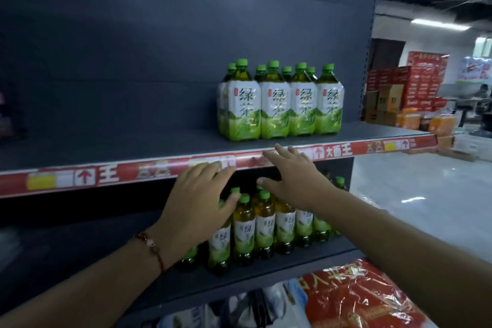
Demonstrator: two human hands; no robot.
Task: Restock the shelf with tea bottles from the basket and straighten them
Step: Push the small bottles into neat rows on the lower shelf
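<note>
Both hands up in front of the shelving, mid-frame. Left hand [198,198] has fingers spread & straight, holding nothing, fingertips at the red price strip [106,177] on the upper shelf [133,146] edge; red bead bracelet [151,247] on that wrist. Right hand [294,177] also flat w/ fingers extended, nothing gripped, tips at the same strip just right of the left hand. Large tea bottles [279,104], green caps, white/green labels, stand upright in a tight block on the upper shelf, centre-right of frame, above & apart from the hands. Smaller tea bottles [266,226] upright in rows on the lower shelf [239,277], partly hidden behind both hands. Red packaging [359,298] lower right; stacked red cartons [407,88] far right background.
</note>
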